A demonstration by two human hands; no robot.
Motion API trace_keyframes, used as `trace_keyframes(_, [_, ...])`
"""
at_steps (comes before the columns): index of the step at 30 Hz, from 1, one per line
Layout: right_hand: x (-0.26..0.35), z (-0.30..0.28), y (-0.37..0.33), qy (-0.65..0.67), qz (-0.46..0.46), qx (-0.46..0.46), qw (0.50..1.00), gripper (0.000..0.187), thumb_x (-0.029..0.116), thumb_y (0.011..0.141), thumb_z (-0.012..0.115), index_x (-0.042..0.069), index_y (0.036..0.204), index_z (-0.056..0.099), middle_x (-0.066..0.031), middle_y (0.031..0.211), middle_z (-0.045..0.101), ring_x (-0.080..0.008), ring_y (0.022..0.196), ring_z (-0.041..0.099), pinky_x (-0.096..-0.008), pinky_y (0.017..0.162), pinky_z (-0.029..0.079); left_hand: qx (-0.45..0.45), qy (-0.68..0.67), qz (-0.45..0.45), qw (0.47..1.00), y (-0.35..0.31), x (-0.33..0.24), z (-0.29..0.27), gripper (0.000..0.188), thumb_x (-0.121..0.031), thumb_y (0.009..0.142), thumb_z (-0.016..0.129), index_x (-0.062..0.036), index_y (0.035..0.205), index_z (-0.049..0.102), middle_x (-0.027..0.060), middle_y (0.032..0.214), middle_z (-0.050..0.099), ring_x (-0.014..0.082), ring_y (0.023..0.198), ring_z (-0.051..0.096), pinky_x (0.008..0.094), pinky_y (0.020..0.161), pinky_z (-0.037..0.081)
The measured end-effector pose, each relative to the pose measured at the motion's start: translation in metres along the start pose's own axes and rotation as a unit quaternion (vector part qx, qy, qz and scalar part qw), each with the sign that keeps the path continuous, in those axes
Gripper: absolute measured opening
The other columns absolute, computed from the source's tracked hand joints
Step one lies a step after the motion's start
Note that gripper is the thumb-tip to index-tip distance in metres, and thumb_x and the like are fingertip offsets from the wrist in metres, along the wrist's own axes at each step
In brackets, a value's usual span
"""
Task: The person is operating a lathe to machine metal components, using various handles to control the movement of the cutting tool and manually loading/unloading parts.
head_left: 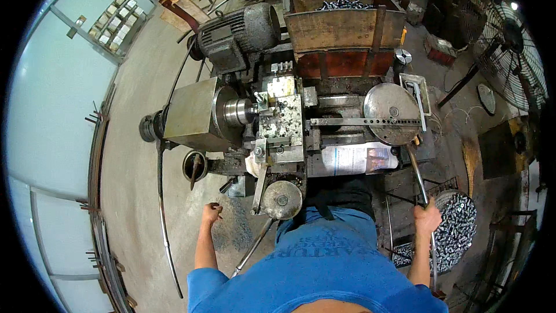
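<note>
My right hand is wrapped round a long bent metal lever, which runs up to a large round steel disc on the machine's right side. My left hand is held in the air left of the machine, near a smaller round disc. Its fingers are curled together, and anything between them is too small to make out. Ahead of me stands a small lathe, with a shiny spindle chuck facing a tool slide strewn with dark chips. A perforated flat bar links the slide to the large disc.
A wooden bin of small metal parts stands behind the lathe, beside an electric motor. Right of me sits a basket heaped with metal pieces. A pot holds a brush. Farther right are a fan and a broom.
</note>
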State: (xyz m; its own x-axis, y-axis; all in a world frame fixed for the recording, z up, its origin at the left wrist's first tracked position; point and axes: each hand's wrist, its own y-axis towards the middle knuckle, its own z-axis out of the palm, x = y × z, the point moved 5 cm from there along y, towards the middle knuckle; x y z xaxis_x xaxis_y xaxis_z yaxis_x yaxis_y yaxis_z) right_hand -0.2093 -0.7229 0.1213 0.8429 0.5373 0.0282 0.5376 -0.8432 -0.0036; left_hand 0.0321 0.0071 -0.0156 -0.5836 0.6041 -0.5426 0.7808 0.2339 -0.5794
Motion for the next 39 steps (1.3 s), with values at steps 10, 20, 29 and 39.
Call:
trace_keyframes(10, [-0.016,-0.013,0.203,-0.125,-0.004,-0.072,0.99,0.053,0.022,0.07,0.058,0.011,0.121,0.051,-0.0133,0.11,0.056,-0.0291,0.109,0.049,-0.0466,0.093,0.035,-0.124,0.303,0.219,0.919,0.035,-0.066,-0.017,0.046,-0.03,0.074,0.066,-0.0033,0.111,0.057,0.0185,0.095,0.064,0.0315,0.083,0.063,0.042,0.071,0.05])
trace_keyframes(20, [0.049,-0.007,0.146,0.014,-0.118,-0.182,0.976,0.075,0.017,0.061,0.063,0.005,0.13,0.038,-0.0179,0.132,0.04,-0.0318,0.127,0.032,-0.0469,0.106,0.022,-0.239,0.151,0.139,0.949,0.055,-0.047,0.1,0.047,-0.049,0.079,0.056,-0.0023,0.083,0.058,0.0182,0.076,0.063,0.0345,0.066,0.062,0.0441,0.061,0.05])
trace_keyframes(29, [0.159,-0.111,0.113,0.32,-0.288,-0.121,0.894,0.047,0.012,0.057,0.061,-0.002,0.101,0.06,-0.0201,0.1,0.061,-0.0348,0.093,0.057,-0.0371,0.085,0.045,-0.122,0.332,0.177,0.919,0.068,-0.045,0.05,0.04,-0.038,0.074,0.064,-0.0053,0.096,0.059,0.0175,0.082,0.065,0.0338,0.074,0.064,0.045,0.067,0.05])
trace_keyframes(39, [0.463,-0.15,-0.066,0.191,-0.732,-0.079,0.649,0.038,0.016,0.048,0.064,0.0,0.083,0.064,-0.0192,0.098,0.058,-0.0342,0.099,0.053,-0.0431,0.102,0.032,-0.048,0.049,0.169,0.983,-0.032,-0.083,-0.044,0.042,-0.021,0.079,0.064,0.0012,0.113,0.056,0.0121,0.076,0.064,0.0166,0.064,0.062,0.031,0.061,0.048])
